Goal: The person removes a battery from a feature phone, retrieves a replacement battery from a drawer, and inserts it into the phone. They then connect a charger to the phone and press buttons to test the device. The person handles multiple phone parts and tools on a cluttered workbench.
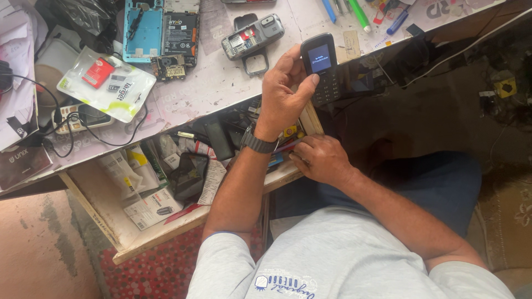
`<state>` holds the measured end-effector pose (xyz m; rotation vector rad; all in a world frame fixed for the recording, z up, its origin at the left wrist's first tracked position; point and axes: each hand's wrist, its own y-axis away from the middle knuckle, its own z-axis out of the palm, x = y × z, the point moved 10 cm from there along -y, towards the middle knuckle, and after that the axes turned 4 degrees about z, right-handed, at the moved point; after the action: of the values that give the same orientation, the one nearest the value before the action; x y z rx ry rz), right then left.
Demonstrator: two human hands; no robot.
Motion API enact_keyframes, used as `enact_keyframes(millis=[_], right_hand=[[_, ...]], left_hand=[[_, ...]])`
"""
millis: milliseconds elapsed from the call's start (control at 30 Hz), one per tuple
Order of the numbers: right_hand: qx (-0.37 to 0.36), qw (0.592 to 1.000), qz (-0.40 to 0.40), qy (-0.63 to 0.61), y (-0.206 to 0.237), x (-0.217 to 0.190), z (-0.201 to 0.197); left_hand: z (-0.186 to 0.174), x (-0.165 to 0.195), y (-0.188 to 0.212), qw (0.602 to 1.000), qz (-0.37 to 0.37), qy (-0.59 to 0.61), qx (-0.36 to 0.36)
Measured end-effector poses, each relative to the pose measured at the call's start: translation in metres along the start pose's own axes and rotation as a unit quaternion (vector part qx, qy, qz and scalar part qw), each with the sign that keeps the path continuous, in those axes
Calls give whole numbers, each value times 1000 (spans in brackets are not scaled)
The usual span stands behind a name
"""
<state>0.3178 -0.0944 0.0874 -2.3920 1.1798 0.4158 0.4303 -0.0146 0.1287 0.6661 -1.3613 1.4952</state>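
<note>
Black keypad phone [322, 67] gripped in L hand [282, 94]; R hand [320, 159] curled inside open drawer [138, 232], hands apart.

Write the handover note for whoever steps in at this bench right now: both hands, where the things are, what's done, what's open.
Left hand: holds a black keypad phone upright over the table edge, screen lit.
Right hand: down at the open drawer, fingers in among its clutter; what it touches is hidden.
On the table: a grey phone with its back off, a blue opened phone with its circuit board exposed.
Done: the black phone is powered on.
Open: the two other phones lie unassembled.
</note>
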Motion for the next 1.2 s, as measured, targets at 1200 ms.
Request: enact_keyframes(millis=[1200], right_hand=[[12, 1000, -14, -4, -1, -4, -4]], left_hand=[[-2, -5, 0, 1000, 7, 1, 1]])
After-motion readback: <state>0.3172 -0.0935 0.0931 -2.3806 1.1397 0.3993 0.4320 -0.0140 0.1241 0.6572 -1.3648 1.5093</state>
